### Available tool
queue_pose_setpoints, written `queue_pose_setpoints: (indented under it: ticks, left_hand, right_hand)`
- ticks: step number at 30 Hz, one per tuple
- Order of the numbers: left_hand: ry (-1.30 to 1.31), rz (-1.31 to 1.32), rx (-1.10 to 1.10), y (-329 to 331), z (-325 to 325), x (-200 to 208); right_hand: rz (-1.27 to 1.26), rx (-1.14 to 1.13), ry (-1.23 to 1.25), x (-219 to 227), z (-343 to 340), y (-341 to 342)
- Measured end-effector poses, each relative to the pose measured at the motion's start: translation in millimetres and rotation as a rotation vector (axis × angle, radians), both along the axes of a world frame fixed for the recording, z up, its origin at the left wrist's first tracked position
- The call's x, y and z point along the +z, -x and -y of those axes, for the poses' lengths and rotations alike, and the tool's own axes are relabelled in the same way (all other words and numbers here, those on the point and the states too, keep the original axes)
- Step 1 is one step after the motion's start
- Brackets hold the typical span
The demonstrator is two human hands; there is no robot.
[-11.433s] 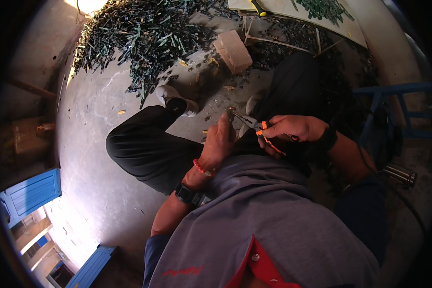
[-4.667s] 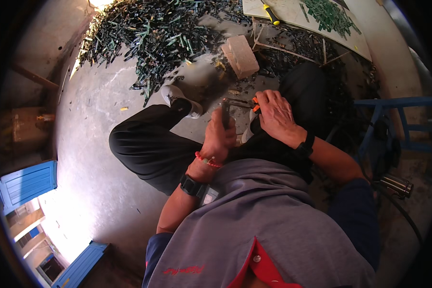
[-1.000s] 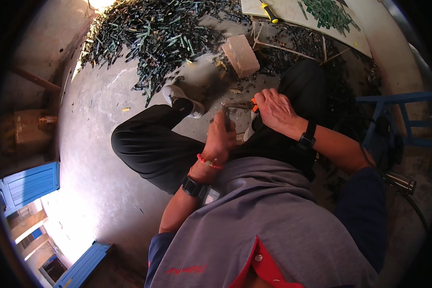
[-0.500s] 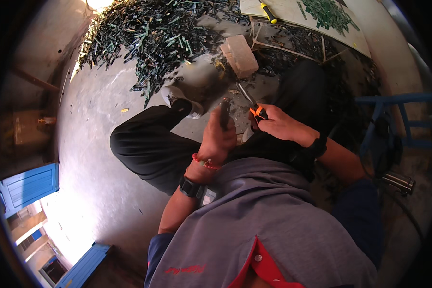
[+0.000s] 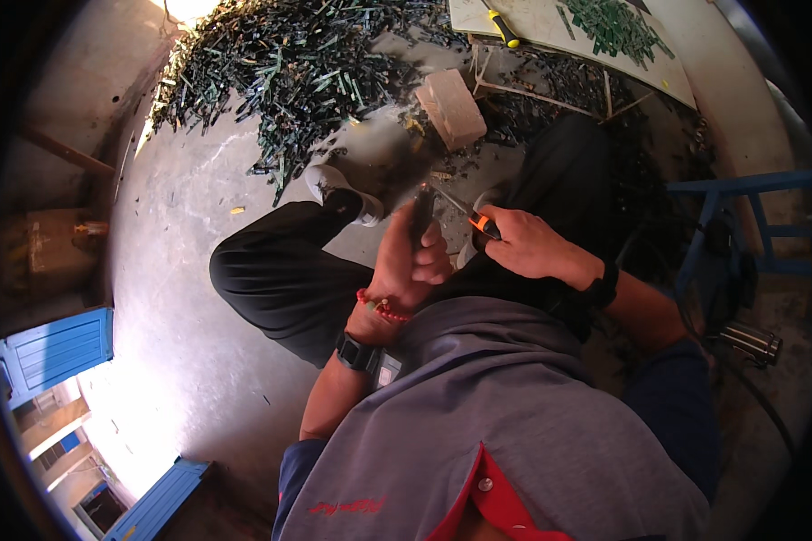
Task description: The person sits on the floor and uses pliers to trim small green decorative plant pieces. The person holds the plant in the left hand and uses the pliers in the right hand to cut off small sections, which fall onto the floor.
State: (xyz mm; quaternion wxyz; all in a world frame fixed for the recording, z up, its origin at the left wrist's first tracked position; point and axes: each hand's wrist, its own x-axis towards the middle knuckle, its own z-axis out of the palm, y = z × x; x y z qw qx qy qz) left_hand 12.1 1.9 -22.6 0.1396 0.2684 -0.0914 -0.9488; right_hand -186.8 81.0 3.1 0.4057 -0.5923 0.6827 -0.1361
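Note:
My left hand (image 5: 410,257) is closed around a dark, narrow strip-like piece (image 5: 422,215), held upright with its top end poking out above the fingers. In my right hand (image 5: 532,242) is a screwdriver (image 5: 485,224) with an orange and black handle. Its thin metal shaft slants up and left, and the tip is close to the top of the dark piece; whether they touch I cannot tell. Both hands are over my lap, between my bent knees.
A large heap of dark and green strips (image 5: 307,72) covers the floor ahead. Near my feet lies a pale brick-like block (image 5: 453,108). A low board (image 5: 550,22) at the far right bears green strips and a yellow-black screwdriver (image 5: 505,32). A blue metal frame (image 5: 749,189) stands at right.
The screwdriver's tip has swung down and left, close to the top of the dark piece. My left hand has shifted slightly left, still gripping the piece.

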Motion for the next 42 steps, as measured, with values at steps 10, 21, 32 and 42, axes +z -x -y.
queue_pose_setpoints:
  ticks: [10, 21, 32, 42]
  left_hand:
    - [0.048, 0.142, 0.029, 3.2, -2.7, 5.2]
    - [0.194, 0.315, 0.128, 6.4, -9.6, 1.1]
    - [0.572, 0.58, 0.309, 18.5, -17.5, -16.0]
    - [0.642, 0.605, 0.39, 23.5, -19.9, -18.6]
  right_hand:
    - [-0.095, 0.03, -0.061, 2.9, -2.5, -4.8]
    - [-0.119, 0.011, -0.109, 7.5, 0.6, -22.1]
    - [-0.028, 0.023, -0.174, 8.5, 9.1, -34.9]
    - [0.16, 0.043, -0.188, 11.5, 15.3, -34.7]
